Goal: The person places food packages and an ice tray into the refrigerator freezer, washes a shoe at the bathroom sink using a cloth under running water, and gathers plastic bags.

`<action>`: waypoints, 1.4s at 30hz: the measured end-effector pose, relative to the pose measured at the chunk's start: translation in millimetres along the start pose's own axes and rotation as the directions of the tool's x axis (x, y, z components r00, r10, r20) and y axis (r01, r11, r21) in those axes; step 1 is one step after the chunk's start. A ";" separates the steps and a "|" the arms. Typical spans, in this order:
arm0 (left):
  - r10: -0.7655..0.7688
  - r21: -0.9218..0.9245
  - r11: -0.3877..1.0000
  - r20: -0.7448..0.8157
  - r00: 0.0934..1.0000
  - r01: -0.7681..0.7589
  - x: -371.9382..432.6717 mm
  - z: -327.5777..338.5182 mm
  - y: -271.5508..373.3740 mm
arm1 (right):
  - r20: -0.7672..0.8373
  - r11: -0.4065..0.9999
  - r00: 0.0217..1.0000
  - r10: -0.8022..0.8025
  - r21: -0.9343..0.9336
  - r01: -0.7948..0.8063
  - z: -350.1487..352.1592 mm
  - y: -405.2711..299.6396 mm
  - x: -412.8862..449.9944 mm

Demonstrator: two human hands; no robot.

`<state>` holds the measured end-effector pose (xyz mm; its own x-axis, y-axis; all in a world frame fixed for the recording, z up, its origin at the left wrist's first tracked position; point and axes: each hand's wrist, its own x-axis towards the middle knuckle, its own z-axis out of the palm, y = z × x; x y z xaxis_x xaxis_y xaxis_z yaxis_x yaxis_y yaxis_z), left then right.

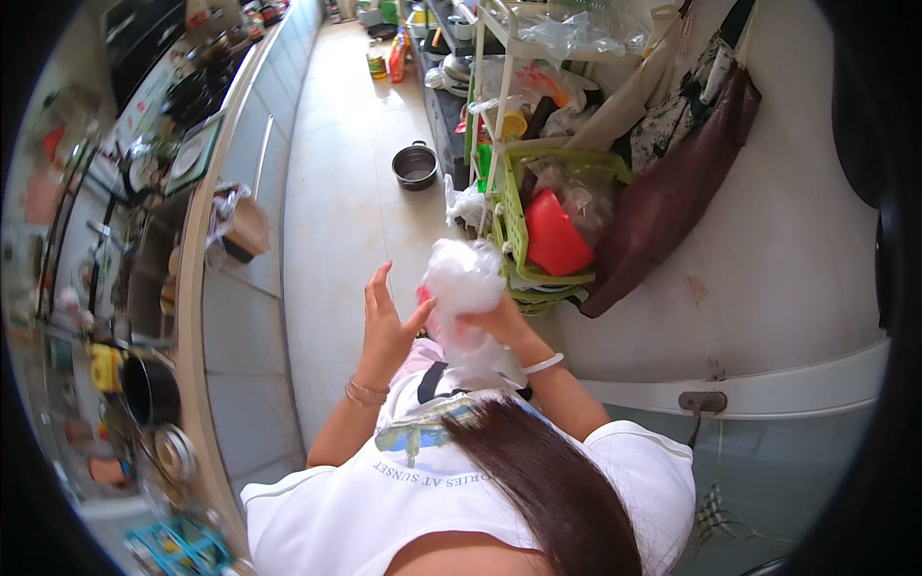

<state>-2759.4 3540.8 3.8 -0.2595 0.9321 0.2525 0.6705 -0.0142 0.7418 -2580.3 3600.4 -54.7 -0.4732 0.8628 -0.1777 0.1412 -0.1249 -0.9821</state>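
A bunched white, translucent plastic bag [464, 277] with some pink or red on it is in front of my body. My right hand [500, 320] grips it from the right side; part of that hand is hidden by the film. My left hand [389, 309] is raised just left of the bag, fingers spread and thumb pointing towards it, with nothing held. Whether the left thumb tip touches the plastic is not plain. Beyond the bag, to the right, a green plastic basket [510, 209] holds a red plastic container [555, 234] and clear bags.
A dark pot [415, 167] stands on the tiled floor ahead. Along the left runs a counter [193, 288] with a sink and cookware. At the right, a white rack [504, 79] stands beside a hanging maroon cloth or bag [677, 173]. Bottles stand on the floor farther off.
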 end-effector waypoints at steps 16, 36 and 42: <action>-0.363 -0.741 0.533 0.236 0.901 0.409 265.0 92.0 -75.0 | 0.029 0.932 0.985 0.168 0.321 -0.168 -84.4 -65.6 169.7; 0.596 -0.305 0.724 0.728 0.338 -0.618 525.3 353.3 -10.7 | -0.769 0.774 0.259 0.585 0.624 0.104 -15.9 -17.3 211.6; 0.676 -0.359 0.540 0.723 0.139 -0.761 543.9 412.2 13.4 | -0.814 0.820 0.162 0.558 0.571 0.039 22.1 -27.9 260.1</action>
<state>-2605.1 4196.7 -105.0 0.9203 0.3814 0.0871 0.3102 -0.8470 0.4317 -2726.5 3817.5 -74.9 0.7097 0.4685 -0.5262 -0.3989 -0.3483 -0.8482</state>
